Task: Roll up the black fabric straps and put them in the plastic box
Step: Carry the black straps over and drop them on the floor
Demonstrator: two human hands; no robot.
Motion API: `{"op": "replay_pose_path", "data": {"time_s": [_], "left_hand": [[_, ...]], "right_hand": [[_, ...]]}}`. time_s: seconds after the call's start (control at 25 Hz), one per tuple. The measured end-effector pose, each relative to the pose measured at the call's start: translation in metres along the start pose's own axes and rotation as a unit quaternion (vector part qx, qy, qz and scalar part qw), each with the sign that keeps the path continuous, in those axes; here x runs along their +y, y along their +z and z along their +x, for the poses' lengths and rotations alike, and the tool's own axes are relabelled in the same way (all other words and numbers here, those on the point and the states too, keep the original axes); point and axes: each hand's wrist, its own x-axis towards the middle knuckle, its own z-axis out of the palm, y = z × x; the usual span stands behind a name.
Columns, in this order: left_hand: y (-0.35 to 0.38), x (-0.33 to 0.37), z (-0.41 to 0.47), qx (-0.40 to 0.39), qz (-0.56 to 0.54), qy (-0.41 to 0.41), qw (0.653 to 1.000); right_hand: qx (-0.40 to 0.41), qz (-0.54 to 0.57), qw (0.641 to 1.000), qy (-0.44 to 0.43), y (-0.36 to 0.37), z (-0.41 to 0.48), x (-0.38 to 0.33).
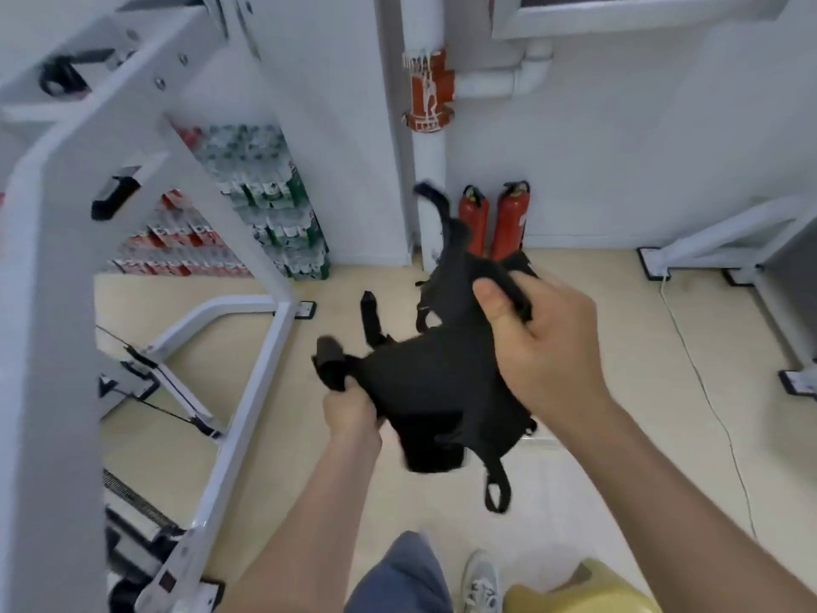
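Left grip [351, 411] pinches one end, right grip [539, 342] clutches black straps [424, 382] stretched between grips; likely untangling, rolling next.

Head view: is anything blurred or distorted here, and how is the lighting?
In the head view, the black fabric straps are smeared by motion, worst at their loose ends; the left hand and right hand look sharper. Wide-angle distortion bows the white frame at left. Lighting is soft and even, without glare or hard shadows.
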Motion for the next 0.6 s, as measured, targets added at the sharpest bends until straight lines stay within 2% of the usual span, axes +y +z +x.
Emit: {"op": "replay_pose_path", "data": {"time_s": [0.04,0.12,0.2,0.28,0.32,0.36,0.44,0.52,0.6], "left_hand": [[0.018,0.01,0.01,-0.007,0.006,0.028,1.0],[0.049,0.032,0.032,0.023,0.005,0.077,0.997],[0.08,0.055,0.056,0.069,-0.003,0.108,0.992],[0.113,0.079,0.08,0.089,-0.015,0.124,0.988],[0.127,0.089,0.095,0.1,-0.021,0.14,0.985],[0.139,0.099,0.107,0.111,-0.015,0.168,0.979],[0.156,0.118,0.127,0.135,0.024,0.228,0.964],[0.169,0.137,0.141,0.155,0.055,0.261,0.951],[0.184,0.152,0.149,0.169,0.077,0.276,0.943]], "right_hand": [[0.007,0.056,0.995,0.087,-0.006,0.023,0.015],[0.036,0.206,0.946,0.246,-0.007,0.059,0.048],[0.05,0.262,0.9,0.346,-0.001,0.084,0.075],[0.081,0.287,0.868,0.398,0.007,0.113,0.097],[0.097,0.288,0.861,0.408,0.011,0.129,0.106],[0.109,0.268,0.871,0.397,0.012,0.146,0.117],[0.102,0.126,0.935,0.316,0.005,0.175,0.136],[0.036,-0.04,0.976,0.213,-0.006,0.199,0.153],[-0.057,-0.105,0.976,0.182,-0.008,0.223,0.166]]}}
